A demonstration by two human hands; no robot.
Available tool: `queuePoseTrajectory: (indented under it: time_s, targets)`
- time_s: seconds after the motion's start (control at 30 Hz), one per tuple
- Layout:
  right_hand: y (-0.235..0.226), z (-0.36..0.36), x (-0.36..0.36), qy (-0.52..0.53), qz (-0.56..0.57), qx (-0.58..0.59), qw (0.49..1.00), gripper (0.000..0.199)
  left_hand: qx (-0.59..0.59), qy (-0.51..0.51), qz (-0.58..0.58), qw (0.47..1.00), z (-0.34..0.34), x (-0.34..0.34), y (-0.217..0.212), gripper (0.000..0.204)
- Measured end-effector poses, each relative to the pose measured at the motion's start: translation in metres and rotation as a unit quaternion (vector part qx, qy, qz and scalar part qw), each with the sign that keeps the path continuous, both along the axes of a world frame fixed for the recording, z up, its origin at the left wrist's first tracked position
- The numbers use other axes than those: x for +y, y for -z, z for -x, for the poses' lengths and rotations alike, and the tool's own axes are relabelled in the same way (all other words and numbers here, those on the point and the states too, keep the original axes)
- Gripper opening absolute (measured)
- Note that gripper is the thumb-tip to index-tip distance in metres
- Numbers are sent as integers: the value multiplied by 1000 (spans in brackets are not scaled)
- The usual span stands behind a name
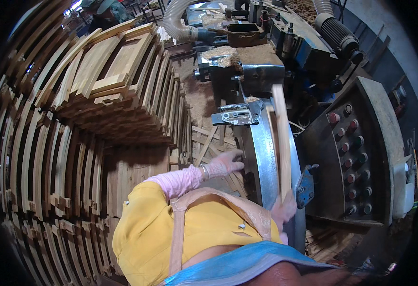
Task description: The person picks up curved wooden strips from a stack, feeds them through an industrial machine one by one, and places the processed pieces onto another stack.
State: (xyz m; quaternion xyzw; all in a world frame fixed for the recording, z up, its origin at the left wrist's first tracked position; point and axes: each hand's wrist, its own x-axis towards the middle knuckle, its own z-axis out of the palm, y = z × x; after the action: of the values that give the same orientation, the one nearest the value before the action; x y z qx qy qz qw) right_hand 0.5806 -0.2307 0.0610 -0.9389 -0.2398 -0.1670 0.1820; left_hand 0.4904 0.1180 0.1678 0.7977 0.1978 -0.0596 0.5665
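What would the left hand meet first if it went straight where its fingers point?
The left hand would probably meet the near side of the machine bed, just to its right. Depth is unclear, so it might pass above instead.

Yellow top (144, 229), wrinkled pink left sleeve (180, 183), tan apron strap (177, 238)

Narrow gap (198, 107), slat stack (123, 90) left, machine (262, 145) right

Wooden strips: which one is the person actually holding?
The long pale strip along the silver machine bed: its near end is in the right hand, unlike the stacks at left and the floor pieces.
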Motion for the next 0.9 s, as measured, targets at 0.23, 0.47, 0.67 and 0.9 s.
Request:
queuePoseTrajectory:
  time_s: [0.23, 0.47, 0.67, 0.9]
  targets:
    - [9, -138, 191, 43, -60, -9, 997, 64, -77, -79, -366, 924, -10, 104, -146, 66]
    - [-12, -71, 129, 34, 21, 128, 991, 61, 20, -237, -673, 700, 58, 271, -283, 58]
    - [-29, 27, -47, 3, 88, 138, 986, 59, 437, -435, -623, 481, 128, 414, -296, 61]
    - [-23, -11, 15, 4, 13, 15, 1000, 56, 403, -367, -612, 572, 148, 436, -291, 39]
